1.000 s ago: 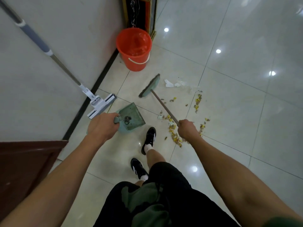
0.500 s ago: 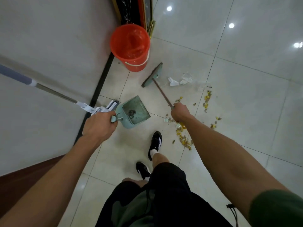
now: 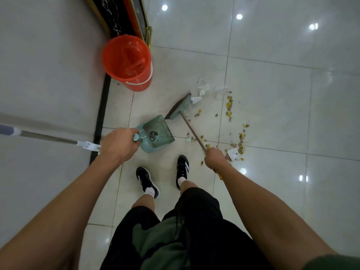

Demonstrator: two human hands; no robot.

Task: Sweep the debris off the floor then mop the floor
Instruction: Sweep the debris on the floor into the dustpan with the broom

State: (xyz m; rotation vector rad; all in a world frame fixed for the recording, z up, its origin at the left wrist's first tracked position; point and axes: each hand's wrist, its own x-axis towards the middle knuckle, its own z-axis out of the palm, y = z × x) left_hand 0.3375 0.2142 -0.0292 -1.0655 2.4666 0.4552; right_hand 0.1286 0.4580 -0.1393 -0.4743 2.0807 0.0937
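Observation:
My left hand (image 3: 118, 144) grips the handle of a teal dustpan (image 3: 155, 133) held low over the tiled floor, a bit of dirt lying in it. My right hand (image 3: 215, 157) is closed round the brown stick of a broom (image 3: 190, 126) whose teal head (image 3: 180, 108) rests on the floor just beyond the pan. Yellow and brown debris (image 3: 236, 140) is scattered to the right of the broom, with white paper scraps (image 3: 203, 90) past the head. A mop (image 3: 48, 138) leans on the wall at left; its head is hidden behind my left hand.
An orange bucket (image 3: 127, 62) stands by the wall beyond the dustpan, in front of a dark cabinet with gold trim (image 3: 124, 15). The pale wall (image 3: 48, 75) runs along the left with a black skirting strip. My two feet in black shoes (image 3: 165, 176) stand just behind the pan.
The broom head has swung from near the bucket back and rightward to the paper scraps. The view has shifted toward the wall. Both grips are unchanged.

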